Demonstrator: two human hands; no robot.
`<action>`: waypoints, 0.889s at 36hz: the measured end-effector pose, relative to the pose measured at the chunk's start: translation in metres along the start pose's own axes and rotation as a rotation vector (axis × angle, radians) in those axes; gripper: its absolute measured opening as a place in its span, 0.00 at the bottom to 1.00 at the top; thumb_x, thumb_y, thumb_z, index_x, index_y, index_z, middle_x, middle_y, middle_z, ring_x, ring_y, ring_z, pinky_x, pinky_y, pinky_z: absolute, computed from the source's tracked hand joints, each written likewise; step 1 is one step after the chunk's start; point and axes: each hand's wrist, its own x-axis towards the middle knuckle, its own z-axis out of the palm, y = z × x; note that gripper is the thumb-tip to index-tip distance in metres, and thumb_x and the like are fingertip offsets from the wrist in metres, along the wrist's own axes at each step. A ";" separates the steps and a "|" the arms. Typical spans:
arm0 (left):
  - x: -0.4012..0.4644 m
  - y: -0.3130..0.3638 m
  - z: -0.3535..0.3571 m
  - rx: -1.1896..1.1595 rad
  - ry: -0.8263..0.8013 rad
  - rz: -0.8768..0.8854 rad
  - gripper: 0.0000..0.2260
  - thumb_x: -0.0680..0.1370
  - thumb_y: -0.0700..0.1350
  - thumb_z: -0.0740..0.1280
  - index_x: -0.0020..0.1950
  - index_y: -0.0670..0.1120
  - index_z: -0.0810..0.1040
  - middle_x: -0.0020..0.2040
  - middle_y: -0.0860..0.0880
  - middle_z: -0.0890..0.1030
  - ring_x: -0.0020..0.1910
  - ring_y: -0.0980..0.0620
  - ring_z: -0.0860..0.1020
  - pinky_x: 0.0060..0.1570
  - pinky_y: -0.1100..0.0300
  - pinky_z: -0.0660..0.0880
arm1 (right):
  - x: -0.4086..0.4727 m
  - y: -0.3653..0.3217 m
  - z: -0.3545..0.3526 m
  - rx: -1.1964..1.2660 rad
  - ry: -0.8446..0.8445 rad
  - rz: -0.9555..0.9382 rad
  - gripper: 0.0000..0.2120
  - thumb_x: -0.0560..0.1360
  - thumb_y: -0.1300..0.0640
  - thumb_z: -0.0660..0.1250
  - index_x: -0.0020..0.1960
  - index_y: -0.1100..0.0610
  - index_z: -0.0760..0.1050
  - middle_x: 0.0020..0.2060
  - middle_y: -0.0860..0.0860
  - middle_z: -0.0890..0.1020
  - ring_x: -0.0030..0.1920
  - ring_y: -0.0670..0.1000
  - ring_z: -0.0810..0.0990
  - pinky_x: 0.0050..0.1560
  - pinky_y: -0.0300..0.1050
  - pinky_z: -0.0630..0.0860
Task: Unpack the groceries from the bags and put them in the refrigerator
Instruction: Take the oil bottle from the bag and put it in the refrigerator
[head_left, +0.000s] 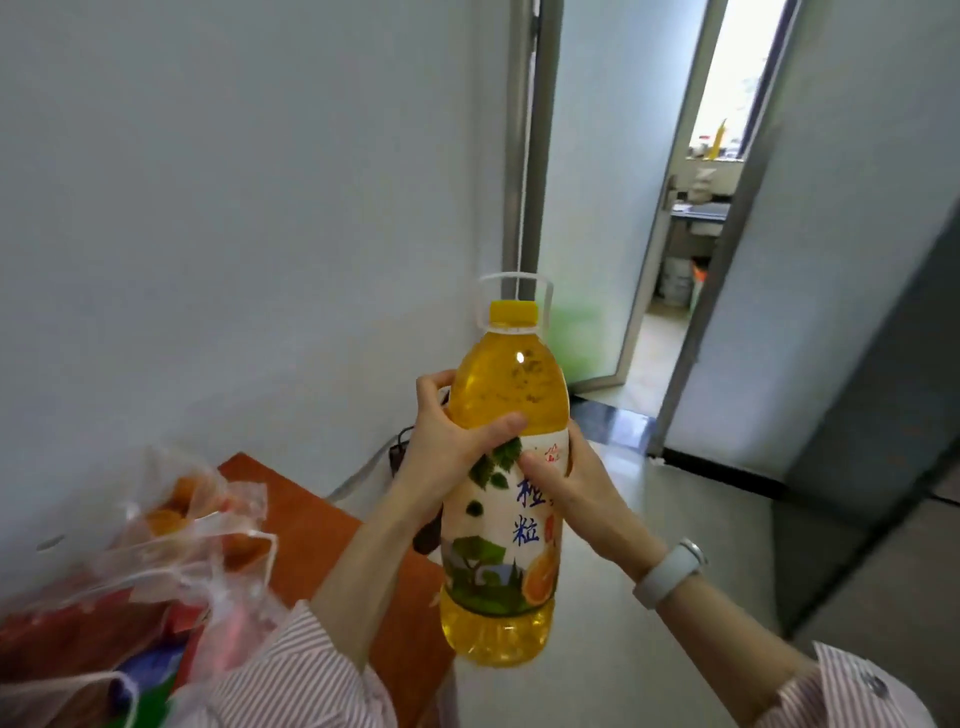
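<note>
Step in hand, as judged: transfer. One grocery item is out of the bags and in carry; stowing is not yet done. No refrigerator is positively identified in view; a dark grey panel (883, 441) at right could be an appliance side, cannot tell.

Orange juice bottle (501, 499): large, clear plastic, full of yellow-orange drink, printed label, yellow cap (513, 312), clear carry loop raised over the cap. Held upright in mid-air, in front of the body, off the table.

Left hand (447, 441): fingers and thumb wrapped round the bottle's shoulder. Right hand (563, 486): clasps the label zone from the other side, thumb on the front; white wristband (670, 571) on that wrist.

Next move calls for a turn toward the refrigerator, one hand freed for the door while the other bears a heavy, smooth bottle. Slip risk.

Around: red-brown table (332, 530) at lower left carries clear plastic bags (197, 551) with orange fruit and red packs still inside. Dark cable (400, 447) by the wall. Open doorway (691, 249) ahead.
</note>
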 end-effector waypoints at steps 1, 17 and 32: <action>0.001 0.003 0.027 0.006 -0.064 0.001 0.37 0.58 0.58 0.75 0.61 0.57 0.59 0.58 0.46 0.75 0.50 0.46 0.81 0.47 0.50 0.80 | -0.015 -0.001 -0.023 -0.002 0.057 0.006 0.41 0.55 0.30 0.72 0.61 0.50 0.65 0.50 0.50 0.81 0.46 0.49 0.83 0.39 0.38 0.79; -0.098 -0.024 0.422 -0.152 -1.004 0.047 0.44 0.64 0.63 0.72 0.73 0.63 0.51 0.67 0.51 0.71 0.58 0.50 0.78 0.51 0.50 0.79 | -0.313 -0.001 -0.302 -0.038 0.820 0.177 0.23 0.67 0.46 0.72 0.58 0.46 0.67 0.48 0.48 0.82 0.44 0.46 0.84 0.39 0.39 0.79; -0.119 0.025 0.702 -0.321 -1.196 0.166 0.30 0.72 0.60 0.67 0.67 0.67 0.53 0.62 0.55 0.72 0.54 0.52 0.79 0.47 0.56 0.80 | -0.409 -0.020 -0.522 -0.198 1.209 0.158 0.33 0.64 0.43 0.68 0.66 0.52 0.64 0.54 0.53 0.80 0.48 0.50 0.83 0.45 0.46 0.81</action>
